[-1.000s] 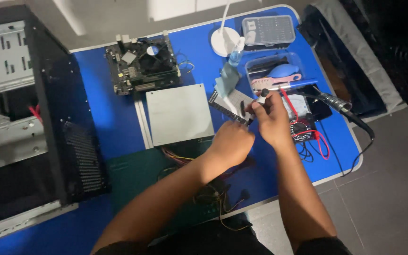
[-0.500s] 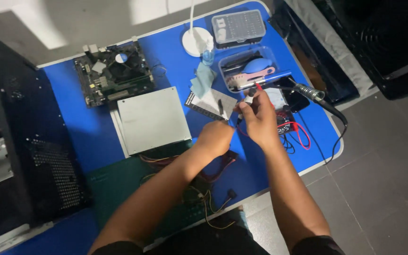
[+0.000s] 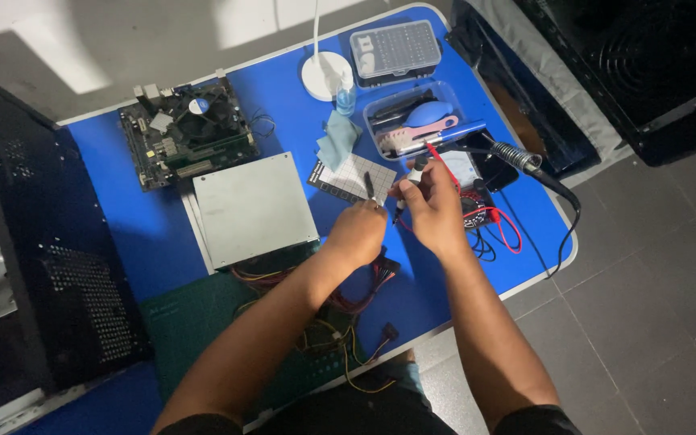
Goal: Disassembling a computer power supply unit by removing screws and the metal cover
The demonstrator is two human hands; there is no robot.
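Both forearms reach up from the bottom edge and meet over the middle of the blue table. Nearest, a tangle of coloured cables lies on a dark green mat under the left forearm. The left hand is curled knuckles-up, its fingertips pinched on a small dark screwdriver that stands up toward the gridded white mat. Just beside it, the right hand is bent at the wrist with fingers drawn together around a small white-and-dark piece; what that piece is cannot be told. The two hands are nearly touching. Left of them lies a grey metal power-supply box, and right of them red and black leads. Farther off sit a motherboard with its fan, a clear tool tray, a small spray bottle, a white lamp base and a bit case. A black computer case stands at the left edge.
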